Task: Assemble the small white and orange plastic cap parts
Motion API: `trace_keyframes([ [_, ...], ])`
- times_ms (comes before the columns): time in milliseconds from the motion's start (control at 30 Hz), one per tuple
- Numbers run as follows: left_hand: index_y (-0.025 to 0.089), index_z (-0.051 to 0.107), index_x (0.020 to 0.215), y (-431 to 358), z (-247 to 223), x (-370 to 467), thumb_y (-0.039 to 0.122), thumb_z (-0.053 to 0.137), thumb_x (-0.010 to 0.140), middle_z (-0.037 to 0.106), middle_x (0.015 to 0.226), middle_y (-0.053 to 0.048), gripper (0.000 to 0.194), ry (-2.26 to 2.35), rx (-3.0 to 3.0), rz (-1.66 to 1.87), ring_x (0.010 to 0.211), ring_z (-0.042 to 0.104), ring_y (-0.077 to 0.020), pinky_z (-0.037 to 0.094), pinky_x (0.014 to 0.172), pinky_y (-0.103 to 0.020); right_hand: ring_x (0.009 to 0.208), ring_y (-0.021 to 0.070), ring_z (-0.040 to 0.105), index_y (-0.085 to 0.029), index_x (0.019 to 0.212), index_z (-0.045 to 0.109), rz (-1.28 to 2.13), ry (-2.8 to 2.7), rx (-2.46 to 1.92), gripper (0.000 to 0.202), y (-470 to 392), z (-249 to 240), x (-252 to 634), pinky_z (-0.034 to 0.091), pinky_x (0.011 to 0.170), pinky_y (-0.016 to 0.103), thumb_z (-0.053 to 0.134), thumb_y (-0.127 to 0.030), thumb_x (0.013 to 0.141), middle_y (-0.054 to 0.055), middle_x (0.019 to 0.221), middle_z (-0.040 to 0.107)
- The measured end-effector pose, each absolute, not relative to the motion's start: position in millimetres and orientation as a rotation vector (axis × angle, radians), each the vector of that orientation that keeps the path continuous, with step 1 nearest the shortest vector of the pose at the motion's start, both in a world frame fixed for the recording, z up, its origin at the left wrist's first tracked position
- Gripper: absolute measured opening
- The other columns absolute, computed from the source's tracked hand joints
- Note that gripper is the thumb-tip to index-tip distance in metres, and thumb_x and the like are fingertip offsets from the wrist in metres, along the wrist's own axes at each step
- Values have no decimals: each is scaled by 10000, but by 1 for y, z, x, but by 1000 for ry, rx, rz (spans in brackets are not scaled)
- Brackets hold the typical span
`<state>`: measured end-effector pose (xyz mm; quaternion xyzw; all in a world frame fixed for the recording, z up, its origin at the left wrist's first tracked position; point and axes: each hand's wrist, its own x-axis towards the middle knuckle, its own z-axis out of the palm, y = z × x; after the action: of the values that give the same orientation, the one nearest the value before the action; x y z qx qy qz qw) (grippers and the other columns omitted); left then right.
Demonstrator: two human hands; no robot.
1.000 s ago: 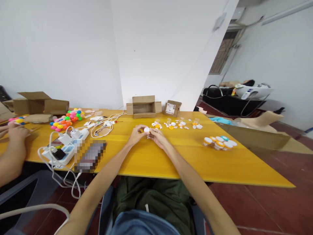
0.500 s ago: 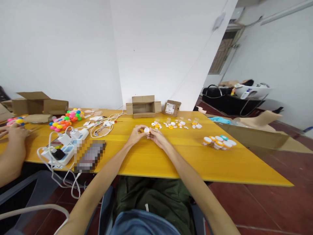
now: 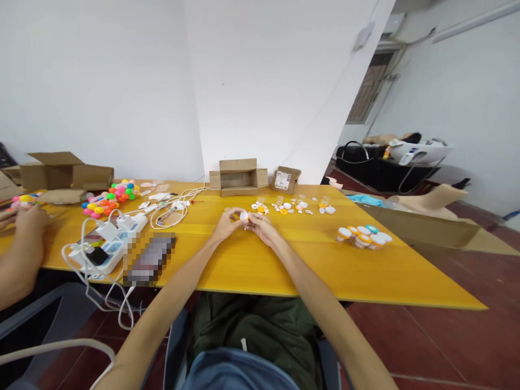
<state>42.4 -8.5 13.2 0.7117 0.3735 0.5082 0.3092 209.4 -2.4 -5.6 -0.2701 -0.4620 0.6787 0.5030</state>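
The round white lid with an orange rim (image 3: 244,216) sat directly between the fingers of the left hand (image 3: 224,223) and those of the right hand (image 3: 263,227), gripped from both sides, so neither hand was nearer. Its white face tilted up toward the camera; being round, it showed no clear long axis, and its underside was hidden. Beyond the fingers, slightly right, a loose orange lid (image 3: 284,212) lay on the counter (image 3: 260,271); well to their right stood a cluster of clear jars with coloured lids (image 3: 364,238)
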Motion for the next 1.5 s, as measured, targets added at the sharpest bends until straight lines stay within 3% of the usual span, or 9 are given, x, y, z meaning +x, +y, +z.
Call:
trace_keyframes([
  [233, 218, 732, 868, -11, 15, 43, 351, 822, 703, 727, 887, -19, 231, 1033, 1864, 1374, 864, 634, -185, 479, 778, -301, 714, 134, 656, -229, 810, 748, 1620, -1053, -648, 284, -6, -4, 209, 558, 710, 269, 911, -236, 577, 15, 883, 766],
  [367, 213, 720, 876, -9, 11, 43, 371, 823, 706, 720, 889, -21, 254, 1024, 1863, 1380, 876, 633, -185, 481, 775, -295, 740, 144, 678, -234, 820, 743, 1636, -1049, -662, 240, -5, -5, 209, 578, 726, 279, 883, -205, 627, 16, 876, 765],
  [567, 229, 672, 1153, -7, 6, 41, 370, 850, 684, 696, 1135, -72, 521, 936, 1841, 1338, 1005, 648, -210, 491, 815, -299, 767, 148, 694, -230, 861, 766, 1641, -1047, -636, 206, -4, -2, 212, 590, 761, 283, 864, -238, 680, 25, 913, 770],
  [633, 238, 664, 1183, -7, 7, 40, 393, 830, 715, 691, 1173, -80, 521, 888, 1862, 1300, 1026, 652, -217, 493, 815, -301, 782, 150, 697, -233, 858, 770, 1635, -1041, -629, 191, -3, -2, 213, 590, 767, 283, 859, -241, 689, 25, 925, 772],
  [833, 221, 694, 1061, -7, 12, 39, 424, 787, 756, 718, 1078, -63, 378, 900, 1861, 1276, 954, 668, -201, 499, 811, -307, 810, 160, 703, -225, 822, 774, 1643, -1062, -639, 151, -1, -5, 214, 592, 795, 289, 855, -224, 695, 25, 864, 766],
  [1500, 200, 660, 893, -8, 6, 42, 332, 827, 697, 697, 920, -30, 289, 980, 1803, 1346, 837, 640, -168, 487, 744, -283, 828, 170, 698, -237, 839, 785, 1615, -1098, -667, 235, -1, -8, 214, 586, 784, 302, 894, -261, 632, 33, 923, 777],
])
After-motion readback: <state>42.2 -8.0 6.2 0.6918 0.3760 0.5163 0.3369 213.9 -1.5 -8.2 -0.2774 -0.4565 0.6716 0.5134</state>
